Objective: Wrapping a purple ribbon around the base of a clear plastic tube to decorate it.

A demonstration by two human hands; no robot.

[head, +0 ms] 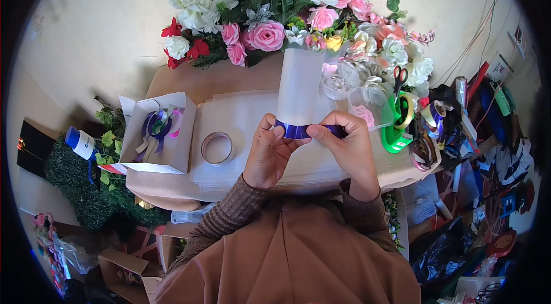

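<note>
A translucent whitish cylinder point(300, 86) stands up from between my hands, with a shiny blue-purple ribbon point(298, 131) across its near end. My left hand point(269, 153) pinches the ribbon and that end at the left. At the right, my right hand point(351, 147) holds the ribbon between thumb and fingers, and a length of it shows behind the thumb. Under and behind the hands lie translucent sheets point(241, 110) in a stack. A roll of tape point(217, 148) rests on them, left of my left hand.
An open white box point(186, 132) with ribbon rolls stands at the left. Artificial flowers point(267, 36) line the table's back. At the right are a clear plastic container point(385, 121), a green tape dispenser point(398, 140), scissors point(400, 76) and several ribbon rolls point(437, 110).
</note>
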